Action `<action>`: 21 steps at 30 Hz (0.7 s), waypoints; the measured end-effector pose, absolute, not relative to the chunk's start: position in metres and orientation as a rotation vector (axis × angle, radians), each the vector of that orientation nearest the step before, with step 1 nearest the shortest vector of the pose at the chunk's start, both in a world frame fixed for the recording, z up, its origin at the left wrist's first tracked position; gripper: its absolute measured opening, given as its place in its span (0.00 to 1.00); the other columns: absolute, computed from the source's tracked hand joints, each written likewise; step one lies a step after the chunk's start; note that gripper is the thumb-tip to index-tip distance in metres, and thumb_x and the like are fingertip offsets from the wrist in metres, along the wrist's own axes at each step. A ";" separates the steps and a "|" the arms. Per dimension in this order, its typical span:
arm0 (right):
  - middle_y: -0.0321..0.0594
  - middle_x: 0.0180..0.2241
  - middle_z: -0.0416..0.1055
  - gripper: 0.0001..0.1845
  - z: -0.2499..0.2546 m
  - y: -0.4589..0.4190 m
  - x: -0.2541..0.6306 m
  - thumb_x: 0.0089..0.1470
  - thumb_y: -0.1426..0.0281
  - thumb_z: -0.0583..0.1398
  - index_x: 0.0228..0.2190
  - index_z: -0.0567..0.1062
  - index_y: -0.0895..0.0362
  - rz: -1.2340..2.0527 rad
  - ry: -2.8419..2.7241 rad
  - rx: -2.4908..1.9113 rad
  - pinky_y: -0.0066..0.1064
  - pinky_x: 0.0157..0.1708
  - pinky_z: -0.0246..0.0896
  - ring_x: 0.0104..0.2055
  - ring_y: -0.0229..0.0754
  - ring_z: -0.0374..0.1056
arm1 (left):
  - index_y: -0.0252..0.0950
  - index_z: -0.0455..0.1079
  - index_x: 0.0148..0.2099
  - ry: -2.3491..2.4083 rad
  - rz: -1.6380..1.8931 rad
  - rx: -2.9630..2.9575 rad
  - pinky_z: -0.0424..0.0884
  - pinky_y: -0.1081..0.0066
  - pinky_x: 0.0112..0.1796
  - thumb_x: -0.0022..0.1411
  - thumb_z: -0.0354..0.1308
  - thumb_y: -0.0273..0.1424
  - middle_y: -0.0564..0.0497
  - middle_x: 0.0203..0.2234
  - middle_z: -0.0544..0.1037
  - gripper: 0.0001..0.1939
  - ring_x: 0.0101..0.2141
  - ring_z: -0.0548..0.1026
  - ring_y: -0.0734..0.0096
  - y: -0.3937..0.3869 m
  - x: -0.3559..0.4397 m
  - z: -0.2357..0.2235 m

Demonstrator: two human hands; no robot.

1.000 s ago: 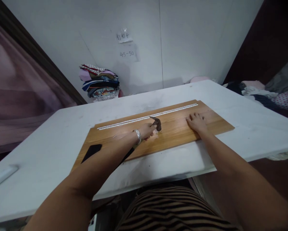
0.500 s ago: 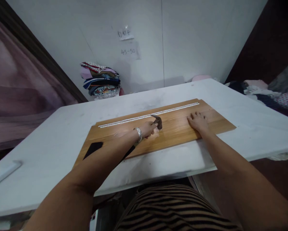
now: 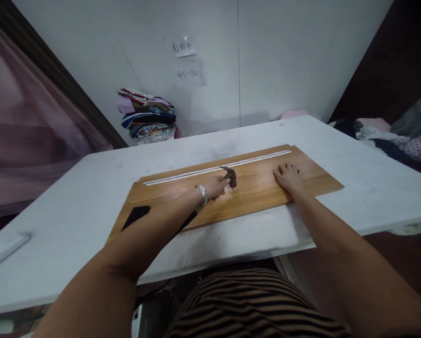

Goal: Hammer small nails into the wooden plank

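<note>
My left hand (image 3: 215, 187), with a silver bracelet at the wrist, is closed around a claw hammer (image 3: 232, 177) just behind its head. The hammer's dark handle runs back under my forearm. Its head is over the middle of a wooden board (image 3: 256, 185), and I cannot tell whether it touches the surface. My right hand (image 3: 289, 177) lies on the right part of the board with fingers spread, holding nothing. A small nail (image 3: 168, 195) lies on the board left of the hammer. Along the far side of the board runs a white strip (image 3: 185, 176) with a dark line.
A black flat object (image 3: 136, 216) lies on the board's left end, partly behind my forearm. The board rests on a white table (image 3: 65, 202). Folded clothes (image 3: 149, 115) are stacked at the back left by the wall. A white roll-like object (image 3: 6, 251) is at the left.
Almost nothing differs. The hammer and my left hand sit very slightly higher in the picture, along with a small shift of the whole view. My right hand stays on the board.
</note>
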State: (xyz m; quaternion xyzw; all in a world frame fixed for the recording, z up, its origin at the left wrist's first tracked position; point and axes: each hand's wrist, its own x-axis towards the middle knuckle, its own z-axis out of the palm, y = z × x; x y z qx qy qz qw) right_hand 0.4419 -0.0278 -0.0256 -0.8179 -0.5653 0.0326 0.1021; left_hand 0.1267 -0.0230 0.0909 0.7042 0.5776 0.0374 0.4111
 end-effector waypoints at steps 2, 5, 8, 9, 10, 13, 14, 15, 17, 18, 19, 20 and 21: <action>0.56 0.61 0.66 0.28 -0.025 -0.028 0.441 0.68 0.55 0.43 0.52 0.73 0.58 0.094 -1.670 -2.419 0.52 0.61 0.50 0.65 0.57 0.57 | 0.36 0.64 0.38 1.445 0.085 1.778 0.61 0.77 0.17 0.75 0.46 0.38 0.57 0.22 0.69 0.14 0.15 0.62 0.81 -0.023 0.127 0.089; 0.56 0.61 0.66 0.28 -0.024 -0.028 0.440 0.68 0.56 0.43 0.53 0.73 0.58 0.093 -1.676 -2.425 0.52 0.61 0.50 0.65 0.57 0.57 | 0.35 0.65 0.40 1.444 0.069 1.762 0.60 0.76 0.17 0.75 0.47 0.38 0.58 0.21 0.68 0.14 0.15 0.62 0.80 -0.022 0.126 0.083; 0.56 0.61 0.66 0.29 -0.024 -0.028 0.440 0.68 0.55 0.43 0.53 0.73 0.58 0.096 -1.679 -2.419 0.53 0.61 0.49 0.65 0.57 0.57 | 0.35 0.65 0.41 1.446 0.078 1.747 0.60 0.77 0.17 0.75 0.47 0.38 0.58 0.21 0.68 0.13 0.15 0.62 0.81 -0.021 0.125 0.081; 0.56 0.61 0.66 0.29 -0.024 -0.028 0.440 0.68 0.55 0.42 0.53 0.73 0.58 0.097 -1.679 -2.416 0.53 0.61 0.49 0.65 0.57 0.57 | 0.35 0.65 0.41 1.443 0.085 1.740 0.60 0.77 0.17 0.75 0.47 0.39 0.58 0.21 0.68 0.13 0.15 0.62 0.81 -0.021 0.125 0.081; 0.56 0.61 0.67 0.29 -0.024 -0.028 0.441 0.68 0.55 0.42 0.53 0.73 0.58 0.097 -1.680 -2.415 0.53 0.61 0.49 0.65 0.57 0.57 | 0.35 0.65 0.42 1.439 0.092 1.733 0.60 0.77 0.17 0.75 0.47 0.39 0.58 0.22 0.68 0.13 0.15 0.62 0.81 -0.021 0.124 0.082; 0.56 0.60 0.67 0.29 -0.026 -0.028 0.441 0.68 0.55 0.42 0.52 0.73 0.58 0.099 -1.679 -2.416 0.53 0.61 0.49 0.64 0.57 0.57 | 0.35 0.65 0.41 1.440 0.113 1.731 0.61 0.77 0.18 0.75 0.47 0.38 0.57 0.22 0.68 0.13 0.16 0.63 0.80 -0.020 0.125 0.084; 0.56 0.61 0.67 0.29 -0.026 -0.027 0.442 0.68 0.55 0.42 0.53 0.73 0.58 0.097 -1.677 -2.419 0.54 0.61 0.49 0.64 0.57 0.57 | 0.35 0.65 0.41 1.443 0.116 1.735 0.61 0.77 0.18 0.75 0.47 0.38 0.57 0.22 0.68 0.14 0.16 0.63 0.80 -0.020 0.125 0.085; 0.56 0.61 0.66 0.29 -0.026 -0.027 0.442 0.68 0.55 0.42 0.53 0.73 0.58 0.094 -1.677 -2.421 0.54 0.61 0.49 0.64 0.57 0.57 | 0.35 0.65 0.40 1.446 0.116 1.738 0.61 0.77 0.18 0.75 0.47 0.38 0.57 0.22 0.68 0.14 0.16 0.63 0.80 -0.020 0.125 0.085; 0.56 0.62 0.65 0.29 -0.027 -0.027 0.442 0.68 0.55 0.42 0.53 0.73 0.57 0.090 -1.681 -2.422 0.53 0.61 0.49 0.65 0.57 0.57 | 0.36 0.65 0.40 1.441 0.104 1.739 0.61 0.77 0.18 0.75 0.47 0.38 0.58 0.21 0.68 0.13 0.15 0.62 0.80 -0.021 0.125 0.084; 0.56 0.62 0.65 0.30 -0.027 -0.027 0.442 0.68 0.54 0.42 0.53 0.73 0.57 0.089 -1.683 -2.423 0.53 0.61 0.49 0.65 0.57 0.57 | 0.36 0.65 0.40 1.439 0.098 1.738 0.60 0.77 0.18 0.75 0.47 0.38 0.58 0.21 0.68 0.13 0.15 0.62 0.81 -0.021 0.125 0.083; 0.56 0.62 0.65 0.30 -0.027 -0.027 0.442 0.68 0.54 0.42 0.53 0.73 0.57 0.089 -1.684 -2.425 0.53 0.61 0.49 0.65 0.57 0.57 | 0.36 0.64 0.40 1.437 0.093 1.737 0.60 0.77 0.17 0.75 0.47 0.38 0.58 0.21 0.68 0.13 0.15 0.62 0.81 -0.021 0.125 0.082; 0.56 0.62 0.65 0.30 -0.027 -0.027 0.442 0.68 0.54 0.42 0.53 0.73 0.58 0.090 -1.686 -2.426 0.53 0.61 0.49 0.65 0.57 0.57 | 0.36 0.64 0.40 1.437 0.090 1.736 0.60 0.78 0.17 0.75 0.47 0.38 0.59 0.21 0.68 0.13 0.15 0.62 0.81 -0.021 0.125 0.081; 0.56 0.62 0.66 0.30 -0.027 -0.027 0.442 0.68 0.55 0.42 0.53 0.73 0.58 0.090 -1.685 -2.428 0.53 0.61 0.49 0.65 0.57 0.57 | 0.36 0.64 0.40 1.437 0.089 1.735 0.59 0.78 0.17 0.75 0.47 0.38 0.59 0.21 0.68 0.13 0.15 0.62 0.81 -0.021 0.125 0.080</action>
